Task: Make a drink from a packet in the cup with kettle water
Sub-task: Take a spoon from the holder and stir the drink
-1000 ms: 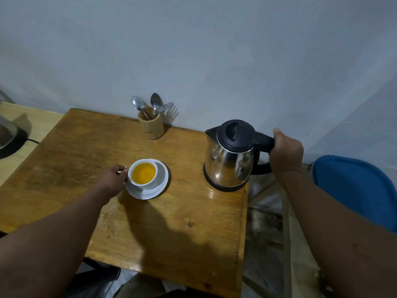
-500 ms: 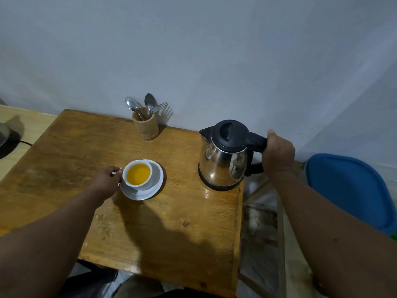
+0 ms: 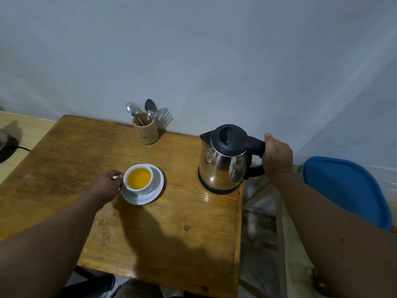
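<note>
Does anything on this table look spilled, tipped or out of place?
Nothing stands out. The cup sits upright on its saucer, slightly off-centre, with no spill around it. The kettle stands upright near the table's right edge, lid shut. The cutlery holder is upright too.

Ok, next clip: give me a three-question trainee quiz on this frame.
1. True or false: the white ceramic cup on its white saucer holds orange-yellow liquid.
2. Which hand grips the black handle of the stainless steel kettle? A) left hand B) right hand
3. Fill in: the spoons and fork stand in a ____ holder.

Key: 1 true; 2 B; 3 wooden
</note>
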